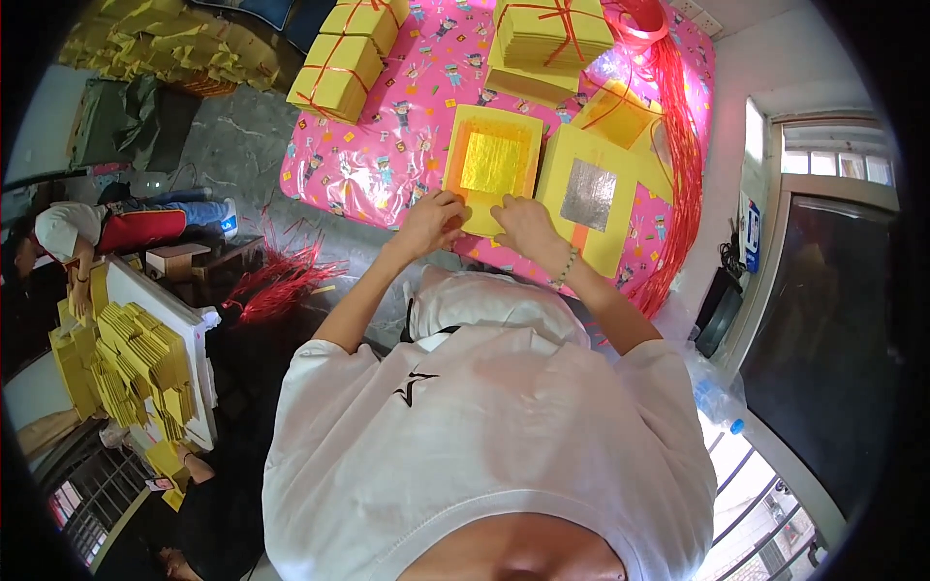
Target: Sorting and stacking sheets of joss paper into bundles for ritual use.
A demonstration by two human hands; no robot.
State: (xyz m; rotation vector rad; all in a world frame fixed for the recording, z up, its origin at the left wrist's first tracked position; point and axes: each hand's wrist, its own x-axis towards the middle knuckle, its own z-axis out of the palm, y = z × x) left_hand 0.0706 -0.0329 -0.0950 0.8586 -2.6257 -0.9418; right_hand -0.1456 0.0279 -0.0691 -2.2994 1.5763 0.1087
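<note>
Just ahead of me on the table lies a yellow sheet of joss paper (494, 165) with an orange-bordered gold foil square. My left hand (433, 225) has its fingers curled round the near left corner. At the near right corner, my right hand (531, 226) grips the edge with bent fingers, a beaded bracelet on its wrist. Whether one sheet or several lie under my fingers is hard to see. Right beside it rests a yellow stack with a silver foil square (588, 194), partly behind my right hand.
Tied yellow paper bundles (339, 77) and a larger tied stack (552, 39) stand farther back on the pink patterned tablecloth (417, 107). Red plastic strands (678, 165) hang along the right edge. At left, other people work by a table piled with folded yellow paper (140, 353).
</note>
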